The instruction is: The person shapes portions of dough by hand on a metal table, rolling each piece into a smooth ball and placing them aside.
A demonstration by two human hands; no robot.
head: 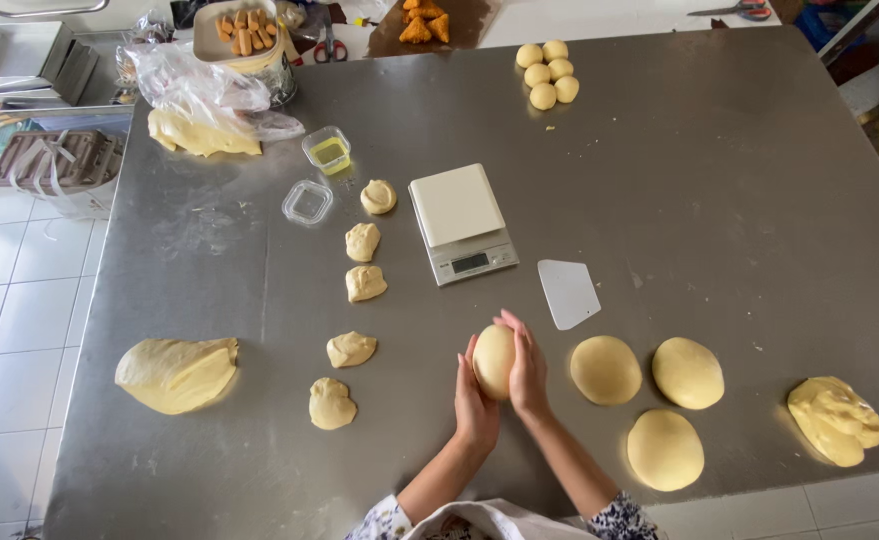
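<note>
Both my hands cup one smooth, pale yellow dough ball (pixel 494 360) on the steel table (pixel 720 190). My left hand (pixel 472 400) presses its left side and my right hand (pixel 527 368) wraps its right side. Three rounded dough balls (pixel 606 370) (pixel 688 372) (pixel 665 449) lie just to the right. To the left, several rough cut dough pieces (pixel 351 349) lie in a loose column.
A white kitchen scale (pixel 461 221) and a white dough scraper (pixel 568 293) sit beyond my hands. Large dough masses lie at the left (pixel 177 373) and right (pixel 836 420) edges. Small balls (pixel 547 74), two small plastic containers (pixel 328 152) and a plastic bag with dough (pixel 200 105) stand farther back.
</note>
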